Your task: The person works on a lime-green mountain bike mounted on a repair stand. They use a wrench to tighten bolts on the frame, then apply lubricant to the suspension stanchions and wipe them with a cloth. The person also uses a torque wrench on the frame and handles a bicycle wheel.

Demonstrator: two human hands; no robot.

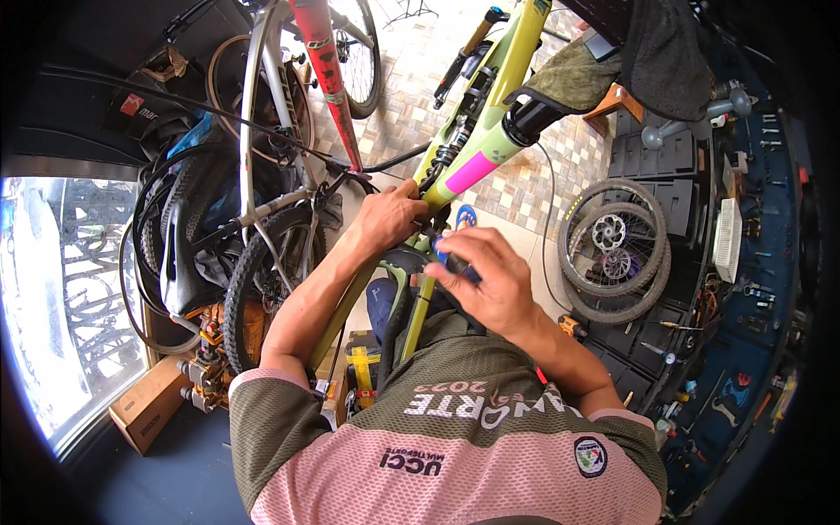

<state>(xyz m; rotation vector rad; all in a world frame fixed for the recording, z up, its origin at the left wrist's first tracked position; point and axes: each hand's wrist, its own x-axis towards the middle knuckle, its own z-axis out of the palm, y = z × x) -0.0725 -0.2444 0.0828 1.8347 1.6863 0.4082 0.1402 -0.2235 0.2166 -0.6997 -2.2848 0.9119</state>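
Red-painted bicycle tube (325, 70): left of centre; a swinging frame could scratch it.
Left hand (394, 213): fingers curled over the lime-green tubular bicycle frame (503, 142), mid-view.
Lime-green frame: could twist or slip, I judge, if the left hand loosened.
Right hand (492, 278): thumb and fingers half closed, just beside the frame; whether they pinch anything, I cannot tell.
Black stacked drawers (649, 157): closed, contents hidden.
White slotted plastic basket (726, 241): contents unclear.

The yellow-green frame (497, 138) looks smooth and glossy, the olive rag (573, 79) rough matt cloth, the box (150, 409) cardboard.
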